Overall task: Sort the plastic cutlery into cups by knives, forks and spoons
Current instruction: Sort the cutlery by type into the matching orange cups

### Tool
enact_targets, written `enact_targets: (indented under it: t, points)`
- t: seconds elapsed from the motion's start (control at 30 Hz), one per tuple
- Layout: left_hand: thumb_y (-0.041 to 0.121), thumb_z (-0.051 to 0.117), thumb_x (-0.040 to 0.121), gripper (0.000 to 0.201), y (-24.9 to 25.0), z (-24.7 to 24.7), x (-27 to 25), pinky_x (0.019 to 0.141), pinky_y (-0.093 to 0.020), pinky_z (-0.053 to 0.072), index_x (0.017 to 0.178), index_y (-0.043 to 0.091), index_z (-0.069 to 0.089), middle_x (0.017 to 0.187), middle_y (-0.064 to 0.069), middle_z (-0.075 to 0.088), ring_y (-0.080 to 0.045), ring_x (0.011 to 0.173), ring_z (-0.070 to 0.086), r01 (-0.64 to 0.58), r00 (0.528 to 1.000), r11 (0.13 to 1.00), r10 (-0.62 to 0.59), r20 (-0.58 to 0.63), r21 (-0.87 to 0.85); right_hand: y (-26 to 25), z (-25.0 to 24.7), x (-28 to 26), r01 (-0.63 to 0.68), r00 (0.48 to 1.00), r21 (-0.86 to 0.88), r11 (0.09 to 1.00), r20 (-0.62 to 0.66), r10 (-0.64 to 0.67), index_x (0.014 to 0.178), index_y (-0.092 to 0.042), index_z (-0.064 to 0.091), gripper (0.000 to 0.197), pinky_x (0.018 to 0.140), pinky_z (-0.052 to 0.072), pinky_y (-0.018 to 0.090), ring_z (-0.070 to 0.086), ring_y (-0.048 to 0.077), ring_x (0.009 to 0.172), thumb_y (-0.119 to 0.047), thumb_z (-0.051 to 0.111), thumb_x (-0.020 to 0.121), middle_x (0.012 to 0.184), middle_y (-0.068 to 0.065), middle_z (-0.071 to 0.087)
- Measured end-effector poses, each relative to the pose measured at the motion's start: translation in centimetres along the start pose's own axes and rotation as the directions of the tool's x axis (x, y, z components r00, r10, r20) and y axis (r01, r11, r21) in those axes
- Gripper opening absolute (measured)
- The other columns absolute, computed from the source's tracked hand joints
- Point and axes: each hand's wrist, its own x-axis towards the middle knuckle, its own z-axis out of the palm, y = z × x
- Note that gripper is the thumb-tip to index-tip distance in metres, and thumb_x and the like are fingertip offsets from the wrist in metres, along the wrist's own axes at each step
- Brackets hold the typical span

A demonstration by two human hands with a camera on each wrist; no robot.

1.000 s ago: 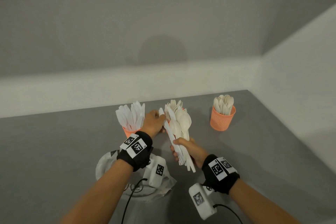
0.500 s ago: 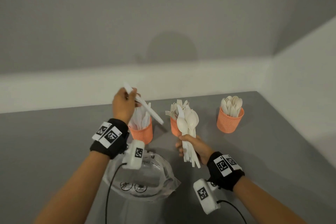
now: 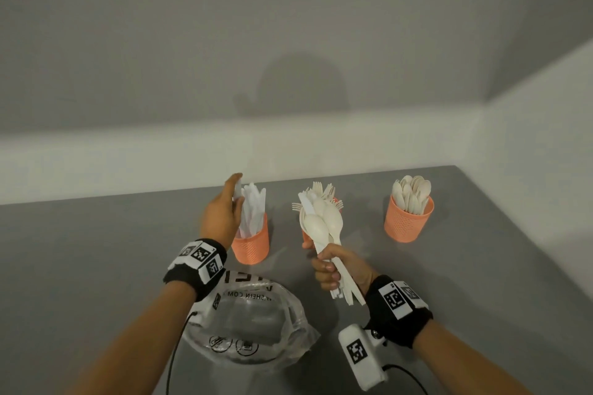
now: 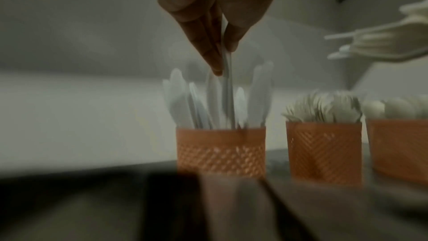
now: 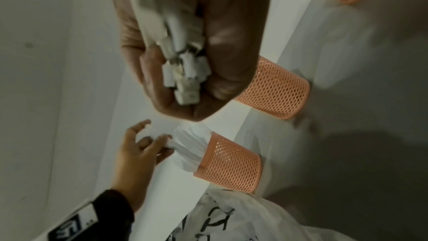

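Cutlery sorting on a grey table (image 3: 96, 266): the left hand (image 3: 221, 212) pinches a single white plastic knife (image 4: 227, 83) between thumb and fingertips and holds it upright, its lower end down among the other knives standing in the left orange mesh cup (image 3: 252, 244). The right hand (image 3: 340, 269), raised above the table in front of the middle cup (image 4: 324, 149), is closed in a fist around the handles of a mixed bundle of cutlery (image 3: 321, 224), whose spoon bowls and a knife blade fan upward while the handle ends stick out below the fist. The middle cup, largely hidden behind that bundle in the head view, holds forks; the right cup (image 3: 409, 223), standing apart near the table's far right corner, holds spoons. A crumpled clear plastic bag (image 3: 250, 330) with black printing lies on the table near the person, between the two forearms. Both wrists wear black bands carrying square black-and-white markers.
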Motion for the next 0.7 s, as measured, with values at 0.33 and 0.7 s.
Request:
enact_targets:
  t: [0.33,0.7]
  points:
    - [0.01,0.062,0.083,0.029,0.7,1.3,-1.2,0.07,-0.041,0.048,0.111,0.007,0.065,0.109,-0.018,0.062,-0.036,0.088,0.058,-0.075,0.989,0.962,0.106,-0.105,0.262,0.2,-0.1,0.0,0.032,0.999,0.056,0.998,0.018,-0.033,0.101,-0.008,0.052,0.046,0.036,0.037,0.016,0.037,0.005,0.032,-0.019,0.06,0.058,0.043,-0.002,0.042]
    - [0.009,0.061,0.087,0.016,8.0,0.9,-1.6,0.05,-0.009,0.042,0.071,0.013,0.057,0.066,0.001,0.054,-0.009,0.061,0.049,0.398,0.916,0.655,-0.245,0.318,-0.642,0.5,1.7,0.4,0.017,0.993,-0.015,1.0,0.113,-0.015,0.108,-0.011,0.052,0.047,0.038,0.038,0.017,0.038,0.005,0.036,-0.024,0.059,0.063,0.047,-0.004,0.046]
